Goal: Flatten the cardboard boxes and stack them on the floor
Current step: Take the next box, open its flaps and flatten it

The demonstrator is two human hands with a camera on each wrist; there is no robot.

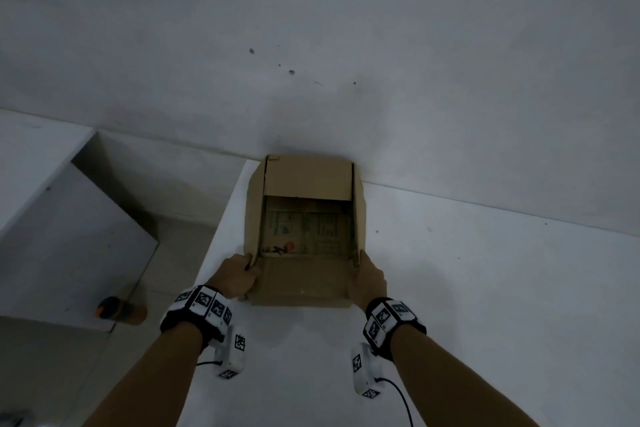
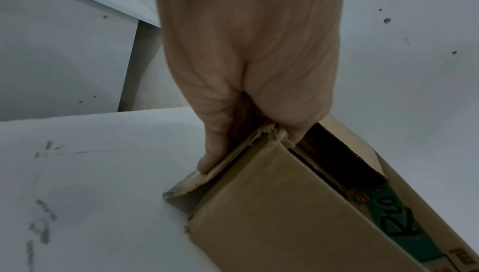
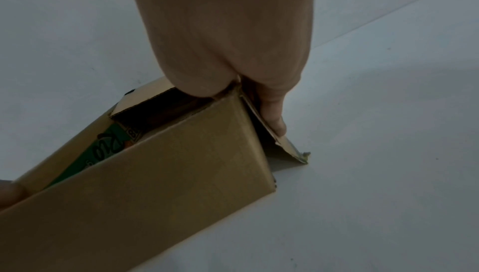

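Observation:
A brown cardboard box [image 1: 304, 184] stands on a white table [image 1: 485, 288], its far side against the wall and its top flaps spread. Green print shows on the bottom inside [image 1: 304, 229]. My left hand [image 1: 239, 276] grips the near left corner, thumb inside and fingers outside on the side flap, as the left wrist view shows at the torn corner [image 2: 269, 133]. My right hand [image 1: 370, 276] grips the near right corner [image 3: 233, 92] the same way. The near flap [image 1: 301, 282] [image 2: 285, 225] [image 3: 145, 184] hangs toward me between both hands.
A white wall [image 1: 346, 45] rises right behind the box. Left of the table is a gap with a lower white shelf [image 1: 62, 218] and an orange and dark bottle [image 1: 119, 310] lying there. Bare tabletop spreads to the right of the box.

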